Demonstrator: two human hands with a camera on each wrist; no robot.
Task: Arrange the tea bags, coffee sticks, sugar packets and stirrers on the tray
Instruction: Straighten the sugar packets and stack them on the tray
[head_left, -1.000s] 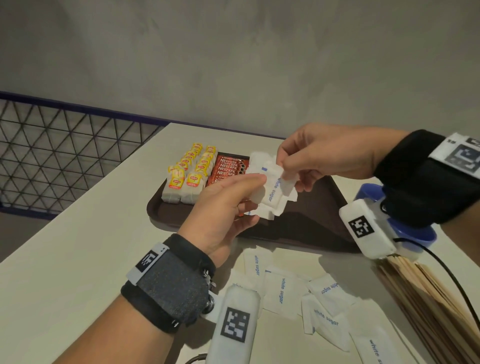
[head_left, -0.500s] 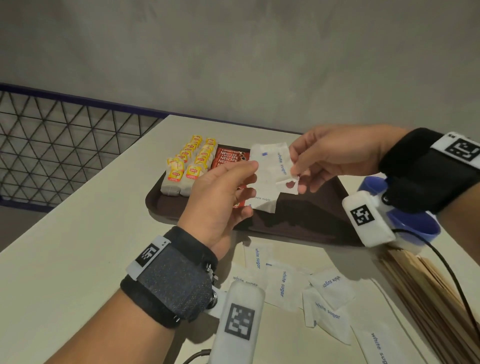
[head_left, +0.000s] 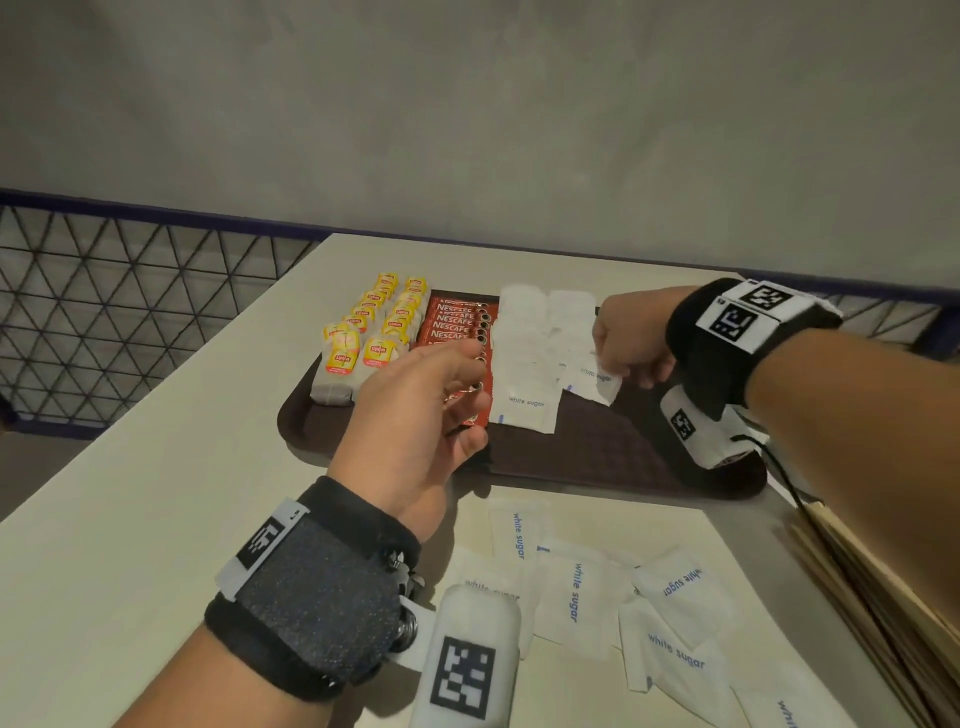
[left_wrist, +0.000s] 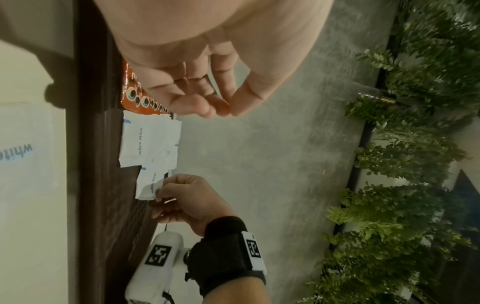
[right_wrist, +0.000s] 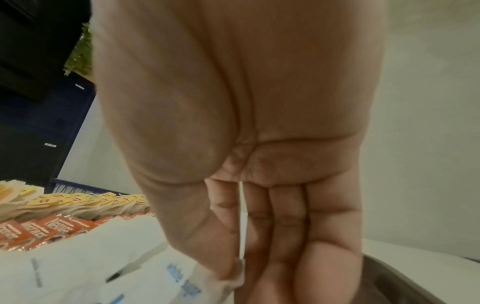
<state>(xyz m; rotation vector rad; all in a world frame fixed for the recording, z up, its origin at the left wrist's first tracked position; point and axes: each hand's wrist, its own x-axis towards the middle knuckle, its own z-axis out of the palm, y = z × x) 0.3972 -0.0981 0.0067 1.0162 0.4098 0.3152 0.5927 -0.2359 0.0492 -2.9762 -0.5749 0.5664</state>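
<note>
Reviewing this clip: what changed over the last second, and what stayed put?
The fanned white sugar packets held by both hands above the brown plastic tray now lie on it beside the red coffee sticks. The left hand let go and hovers empty. The right hand still pinches the last sugar packet. The yellow-tagged tea bags and the loose sugar packets on the table stayed put.

A black band (head_left: 317, 597) with a white coded tag is worn on each wrist; a white marker-printed camera pod (head_left: 467, 660) is strapped beneath, and a black cable (head_left: 789, 483) is trailed from the right one.
</note>
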